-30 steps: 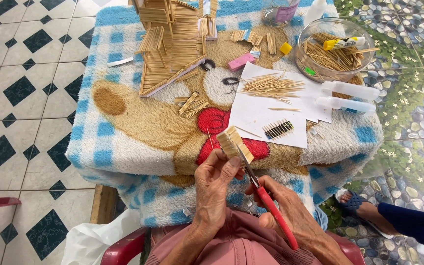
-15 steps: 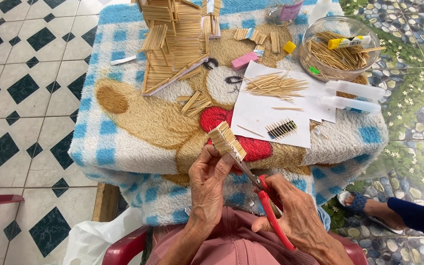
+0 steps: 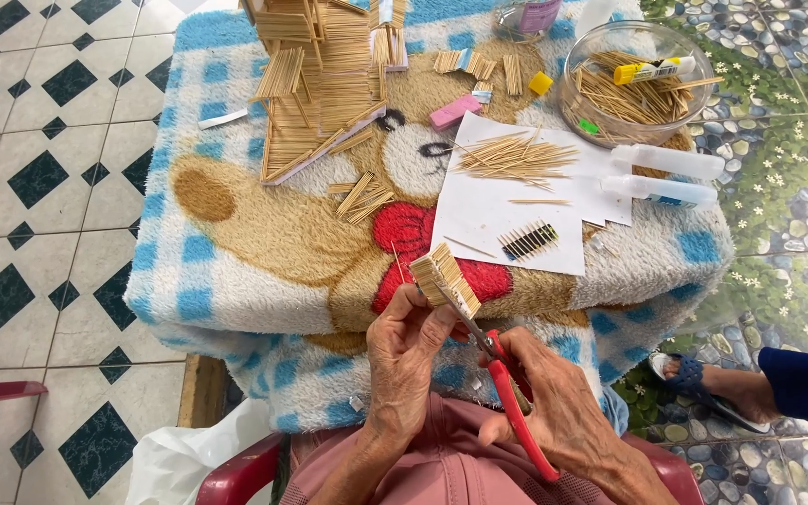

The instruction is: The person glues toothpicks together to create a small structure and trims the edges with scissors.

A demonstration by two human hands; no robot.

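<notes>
Near front table edge: small glued panel of pale toothpicks (image 3: 443, 278) is pinched by left hand (image 3: 404, 360).
Right hand (image 3: 554, 411): closed on red-handled scissors (image 3: 507, 383).
Change: panel was raised slightly.

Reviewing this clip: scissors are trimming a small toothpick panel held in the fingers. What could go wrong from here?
1. The red-handled scissors in the right hand cut close to the left hand fingertips, so a slip could nick them.
2. The glued toothpick panel is held only at one edge; it may split or twist.
3. Offcuts could drop onto the blanket or floor.
</notes>
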